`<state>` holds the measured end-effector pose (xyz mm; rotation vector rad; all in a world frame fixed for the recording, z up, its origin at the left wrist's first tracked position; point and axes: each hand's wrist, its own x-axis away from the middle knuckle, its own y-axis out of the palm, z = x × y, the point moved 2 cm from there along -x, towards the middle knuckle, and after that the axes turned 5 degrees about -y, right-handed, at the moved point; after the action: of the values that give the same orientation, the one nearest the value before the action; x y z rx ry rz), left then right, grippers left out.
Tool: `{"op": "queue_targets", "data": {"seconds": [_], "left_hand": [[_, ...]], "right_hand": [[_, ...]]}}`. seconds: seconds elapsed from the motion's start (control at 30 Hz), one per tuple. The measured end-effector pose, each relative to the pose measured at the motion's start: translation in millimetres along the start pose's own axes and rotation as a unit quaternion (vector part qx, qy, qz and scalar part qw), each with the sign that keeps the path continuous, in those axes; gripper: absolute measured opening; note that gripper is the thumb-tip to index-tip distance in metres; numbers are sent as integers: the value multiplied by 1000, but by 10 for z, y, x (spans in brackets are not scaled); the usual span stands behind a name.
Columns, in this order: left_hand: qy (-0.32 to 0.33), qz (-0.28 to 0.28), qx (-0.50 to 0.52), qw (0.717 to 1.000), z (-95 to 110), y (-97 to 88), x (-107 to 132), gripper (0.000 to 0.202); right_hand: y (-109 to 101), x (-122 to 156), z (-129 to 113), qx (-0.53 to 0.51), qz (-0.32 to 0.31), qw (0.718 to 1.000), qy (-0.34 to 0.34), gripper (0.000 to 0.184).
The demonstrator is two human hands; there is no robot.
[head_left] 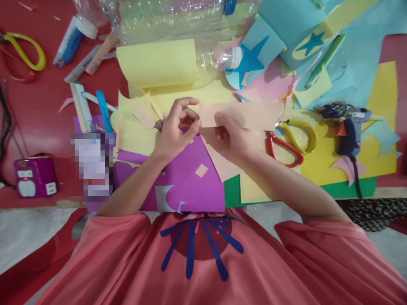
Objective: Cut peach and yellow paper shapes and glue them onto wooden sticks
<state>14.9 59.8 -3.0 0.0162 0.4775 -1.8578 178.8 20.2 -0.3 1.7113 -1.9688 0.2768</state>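
A peach paper strip [254, 115] stretches sideways in front of me, above the layered coloured sheets. My right hand [233, 137] pinches it near its middle, thumb on top and fingers curled beneath. At the strip's left end is my left hand [179, 127], its thumb and fingertips closed on the edge. Below the strip lies another peach paper piece [222, 159], partly under my right hand, on a purple sheet [187, 169]. Scissors with red and yellow handles [288, 154] rest right of my right hand; their blades are mostly hidden under the strip.
A clear plastic bottle wrapped in yellow paper [159, 63] lies beyond my hands. To the right is a glue gun [349, 131]; a green cutter [326, 61] lies farther back. Markers [82, 106], a purple box [35, 177] and second scissors [30, 55] are on the left.
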Motion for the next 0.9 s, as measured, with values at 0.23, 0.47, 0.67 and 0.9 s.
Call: {"op": "queue_targets", "data": {"seconds": [0.23,0.47,0.67,0.9], "left_hand": [[18,-4,22,1000,-13,14,-8,35],[17,-4,15,1000,-27,16,-6,35],[-2,-9,27,1000,-29,33,-13,39],[-26,-47,62,997,-24,41,-9,51]], "right_hand": [[42,-15,-25,-18,-2,1000,4,38],[21,-26,-8,-15,-15,1000,-12,36],[31,-30,-17,-19,-26,999,-8,37],[-3,-30,-3,16,-22,999,-24,41]]}}
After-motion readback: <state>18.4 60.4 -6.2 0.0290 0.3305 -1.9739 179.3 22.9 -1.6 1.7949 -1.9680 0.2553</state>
